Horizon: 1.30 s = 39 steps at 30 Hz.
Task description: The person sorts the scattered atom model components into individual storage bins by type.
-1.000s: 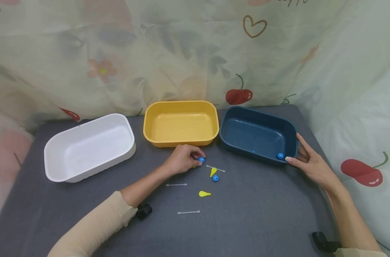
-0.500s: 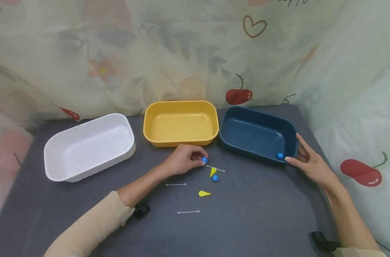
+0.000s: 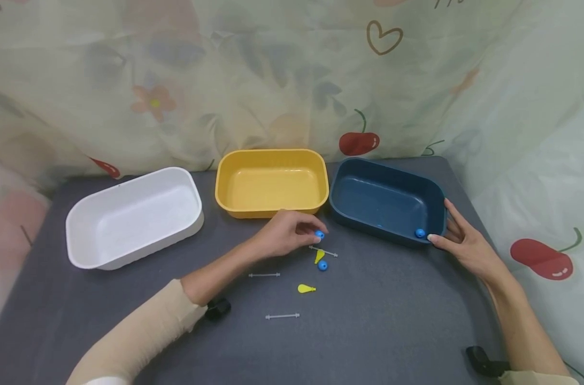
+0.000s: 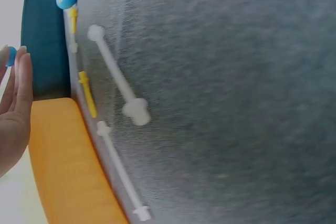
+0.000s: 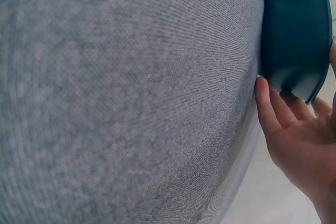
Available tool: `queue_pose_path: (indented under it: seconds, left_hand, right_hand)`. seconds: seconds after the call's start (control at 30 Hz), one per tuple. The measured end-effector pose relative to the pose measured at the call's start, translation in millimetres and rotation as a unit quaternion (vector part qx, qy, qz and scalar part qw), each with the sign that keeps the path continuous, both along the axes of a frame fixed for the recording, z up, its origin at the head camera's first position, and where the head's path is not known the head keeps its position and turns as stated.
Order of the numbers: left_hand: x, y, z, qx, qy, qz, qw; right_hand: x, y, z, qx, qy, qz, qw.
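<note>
My left hand (image 3: 292,233) pinches a small blue bead (image 3: 319,235) between thumb and fingertips, raised above the table in front of the yellow tub (image 3: 273,213). In the left wrist view this bead (image 4: 11,56) shows between the fingertips. Below the hand lie another blue bead (image 3: 323,266), a yellow bulb-shaped piece (image 3: 319,256) and a thin grey rod (image 3: 329,253). My right hand (image 3: 467,248) grips the near right corner of the dark blue tub (image 3: 364,227), thumb at the rim and fingers along the outside. One blue bead (image 3: 420,233) lies inside that tub.
A white tub (image 3: 150,240) stands at the left of the grey table (image 3: 369,331). Nearer lie a second yellow piece (image 3: 306,289) and two more grey rods, one at left (image 3: 264,275) and one in front (image 3: 282,316). A patterned cloth (image 3: 273,80) hangs behind.
My left hand has moved right and slightly up with the pinched bead, toward the dark blue tub. The right hand stays at that tub's corner.
</note>
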<state>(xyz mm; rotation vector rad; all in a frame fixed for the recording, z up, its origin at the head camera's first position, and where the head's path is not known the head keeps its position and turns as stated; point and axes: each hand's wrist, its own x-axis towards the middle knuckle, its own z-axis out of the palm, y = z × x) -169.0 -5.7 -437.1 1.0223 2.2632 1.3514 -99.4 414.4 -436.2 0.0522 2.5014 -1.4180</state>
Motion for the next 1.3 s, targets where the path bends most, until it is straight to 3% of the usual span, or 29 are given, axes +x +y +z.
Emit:
queue_pose_path:
  seconds: [0.17, 0.43, 0.83, 1.07, 1.3]
  left_hand:
    - [-3.9, 8.5, 12.5, -0.002, -0.025, 0.017, 0.9995]
    - [-13.6, 25.8, 23.3, 0.002, -0.013, 0.032, 0.9994]
    - [-29.2, 45.1, 36.9, 0.009, -0.004, 0.03, 0.9995]
    - [-38.0, 56.3, 40.2, 0.01, -0.006, 0.039, 0.9992]
    - [-44.4, 67.5, 39.3, 0.022, 0.019, 0.04, 0.9988]
  right_hand:
    - [2.1, 1.2, 0.4, 0.007, -0.001, 0.002, 1.0]
    - [6.9, 2.4, 0.8, 0.013, 0.0, 0.002, 1.0]
    - [3.1, 1.6, 0.7, 0.014, -0.002, -0.003, 1.0]
    - [1.5, 1.8, -0.3, 0.013, 0.003, -0.002, 1.0]
    - [0.0, 1.4, 0.2, 0.017, -0.003, -0.003, 1.0]
